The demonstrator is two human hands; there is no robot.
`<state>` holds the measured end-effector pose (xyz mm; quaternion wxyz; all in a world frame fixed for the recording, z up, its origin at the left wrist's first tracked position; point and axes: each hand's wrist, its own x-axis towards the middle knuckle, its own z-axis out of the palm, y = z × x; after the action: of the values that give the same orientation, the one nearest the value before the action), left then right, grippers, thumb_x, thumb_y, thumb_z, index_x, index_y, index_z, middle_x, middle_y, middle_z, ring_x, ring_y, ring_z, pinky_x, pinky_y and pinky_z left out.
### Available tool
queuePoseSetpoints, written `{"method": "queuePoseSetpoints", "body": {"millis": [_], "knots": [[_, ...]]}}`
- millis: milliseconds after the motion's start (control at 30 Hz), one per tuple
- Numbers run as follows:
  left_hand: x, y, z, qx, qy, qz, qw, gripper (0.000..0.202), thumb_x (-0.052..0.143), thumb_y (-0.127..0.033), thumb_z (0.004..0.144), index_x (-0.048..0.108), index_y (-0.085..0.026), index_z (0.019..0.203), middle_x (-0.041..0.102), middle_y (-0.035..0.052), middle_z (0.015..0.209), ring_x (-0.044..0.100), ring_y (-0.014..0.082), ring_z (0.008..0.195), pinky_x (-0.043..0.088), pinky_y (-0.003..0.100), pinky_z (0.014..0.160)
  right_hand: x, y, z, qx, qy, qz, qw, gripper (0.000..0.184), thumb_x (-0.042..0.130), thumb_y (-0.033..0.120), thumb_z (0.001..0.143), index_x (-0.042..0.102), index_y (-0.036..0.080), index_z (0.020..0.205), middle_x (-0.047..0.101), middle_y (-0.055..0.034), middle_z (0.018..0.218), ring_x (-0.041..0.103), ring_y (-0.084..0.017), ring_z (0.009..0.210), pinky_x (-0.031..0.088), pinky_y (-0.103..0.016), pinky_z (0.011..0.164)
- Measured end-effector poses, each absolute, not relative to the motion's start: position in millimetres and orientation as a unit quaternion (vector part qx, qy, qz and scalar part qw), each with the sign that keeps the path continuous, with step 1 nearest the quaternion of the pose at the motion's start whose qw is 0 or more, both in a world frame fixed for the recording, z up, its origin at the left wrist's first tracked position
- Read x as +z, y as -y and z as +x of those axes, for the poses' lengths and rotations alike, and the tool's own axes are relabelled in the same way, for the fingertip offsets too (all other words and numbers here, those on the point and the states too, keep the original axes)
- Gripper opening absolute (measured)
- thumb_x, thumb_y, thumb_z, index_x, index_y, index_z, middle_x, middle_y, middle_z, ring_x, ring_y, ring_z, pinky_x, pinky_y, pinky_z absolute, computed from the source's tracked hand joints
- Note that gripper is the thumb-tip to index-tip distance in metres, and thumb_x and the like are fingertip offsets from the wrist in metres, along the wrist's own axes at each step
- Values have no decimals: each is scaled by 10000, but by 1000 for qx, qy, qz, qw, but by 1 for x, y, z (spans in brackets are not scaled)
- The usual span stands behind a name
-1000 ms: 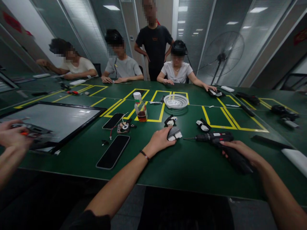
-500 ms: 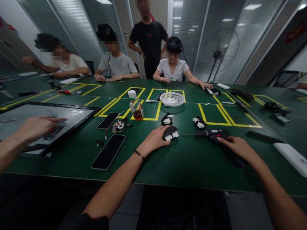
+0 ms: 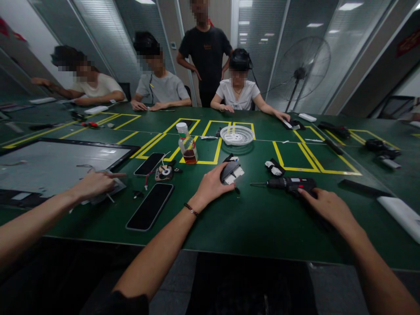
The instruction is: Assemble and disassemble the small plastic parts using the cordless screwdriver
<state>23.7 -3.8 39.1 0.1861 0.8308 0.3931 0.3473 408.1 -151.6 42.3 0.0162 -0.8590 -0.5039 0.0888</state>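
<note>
My left hand (image 3: 211,186) is closed on a small black and white part (image 3: 230,172), holding it tilted just above the green table (image 3: 256,223). A second similar part (image 3: 274,167) lies a little to its right. My right hand (image 3: 324,206) is wrapped over the handle of a black electric screwdriver (image 3: 288,183), which lies on the table with its bit pointing left. The handle is hidden under my fingers.
Two dark phones (image 3: 149,206) (image 3: 149,164), a small loose component with wires (image 3: 164,173), a bottle of brown liquid (image 3: 187,148) and a white basket (image 3: 236,134) lie ahead. A co-worker's hand (image 3: 93,184) rests by a large screen panel (image 3: 55,164). Several people are across the table.
My left hand has lifted and tilted the black and white part. My right hand slid along the screwdriver handle. The co-worker's hand has moved right along the screen panel's edge.
</note>
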Motion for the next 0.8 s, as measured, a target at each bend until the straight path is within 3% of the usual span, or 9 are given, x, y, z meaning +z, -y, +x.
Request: {"method": "queuePoseSetpoints", "body": {"millis": [200, 333, 433, 533, 800], "knots": [[28, -7, 29, 441, -456, 682, 364, 692, 749, -451, 761, 505, -170, 1344, 650, 145, 1221, 664, 252, 1006, 565, 380, 821, 51, 160, 396, 39, 518, -855, -12, 708, 272, 741, 899, 715, 197, 998, 707, -162, 891, 672, -364, 842, 490, -452, 662], [21, -10, 34, 454, -412, 614, 498, 629, 706, -425, 812, 479, -164, 1338, 655, 153, 1192, 690, 185, 772, 585, 301, 599, 68, 163, 364, -92, 582, -805, 68, 537, 370, 577, 957, 675, 161, 1102, 668, -193, 1073, 604, -372, 1038, 499, -454, 743], [19, -11, 36, 464, -399, 591, 526, 618, 720, -407, 805, 482, -156, 1317, 669, 142, 1140, 680, 168, 710, 578, 277, 541, 76, 151, 323, -11, 703, -690, 171, 348, 463, 428, 973, 657, 220, 1173, 658, -127, 1149, 610, -288, 1033, 487, -413, 871], [16, -12, 37, 470, -389, 574, 547, 574, 723, -385, 804, 498, -145, 1275, 684, 118, 1058, 675, 164, 689, 583, 279, 538, 70, 125, 277, 98, 782, -573, 225, 243, 505, 308, 972, 682, 227, 1117, 677, -88, 1053, 629, -249, 974, 480, -382, 891], [7, -18, 37, 453, -373, 539, 605, 394, 684, -394, 830, 560, -144, 1108, 686, 90, 985, 678, 161, 662, 583, 283, 546, 33, 68, 226, 151, 844, -483, 178, 368, 553, 194, 948, 613, 251, 1307, 580, -100, 1159, 614, -220, 1002, 474, -364, 918]]}}
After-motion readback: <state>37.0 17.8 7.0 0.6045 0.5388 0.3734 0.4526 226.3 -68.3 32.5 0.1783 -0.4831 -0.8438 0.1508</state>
